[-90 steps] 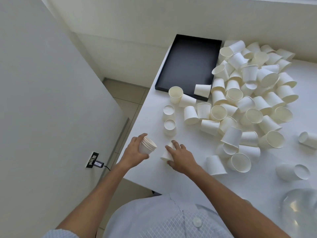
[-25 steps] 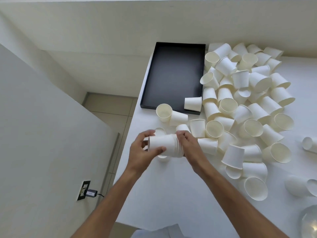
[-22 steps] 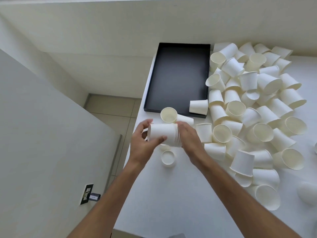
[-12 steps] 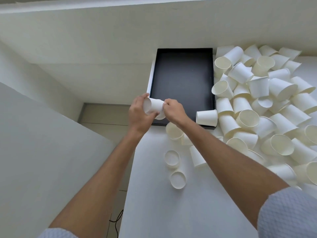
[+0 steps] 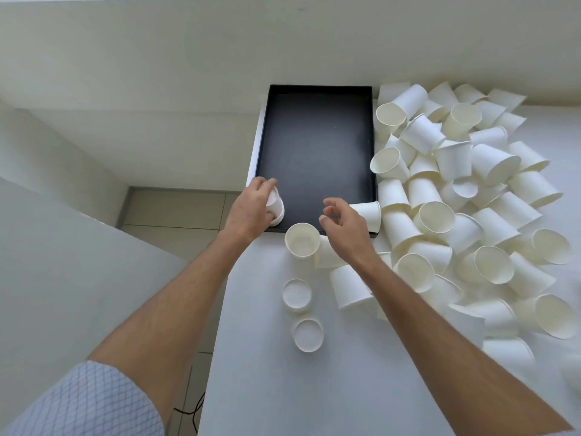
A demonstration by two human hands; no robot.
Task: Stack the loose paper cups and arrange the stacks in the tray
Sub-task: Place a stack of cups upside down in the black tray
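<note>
- The left hand (image 5: 251,210) curls its fingers round a short stack of white paper cups (image 5: 275,206), gripping it at the tray's 7 o'clock corner; the stack stands base up, and whether its rim touches the tray floor cannot be told.
- The right hand (image 5: 342,223) holds nothing, its fingers loosely bent and apart, hovering over the tray's near edge at about 5 o'clock.
- The two hands are apart, with bare tray floor between them.
- The black tray (image 5: 317,146) lies at 12 o'clock from the hands, at the table's far left corner against the wall.
- A single cup (image 5: 366,215) lies on its side over the tray's near right corner, just behind the right hand.
- An open-mouthed cup (image 5: 302,240) lies tipped on the table just outside the tray's near edge, between the wrists.
- Two upside-down cups (image 5: 296,294) (image 5: 308,335) stand at 6 o'clock of that one, between the forearms.
- A big heap of loose cups (image 5: 456,196) spreads from 1 to 4 o'clock on the white table (image 5: 267,388), touching the tray's right wall.
- A checked sleeve (image 5: 85,401) shows at 7 o'clock.
</note>
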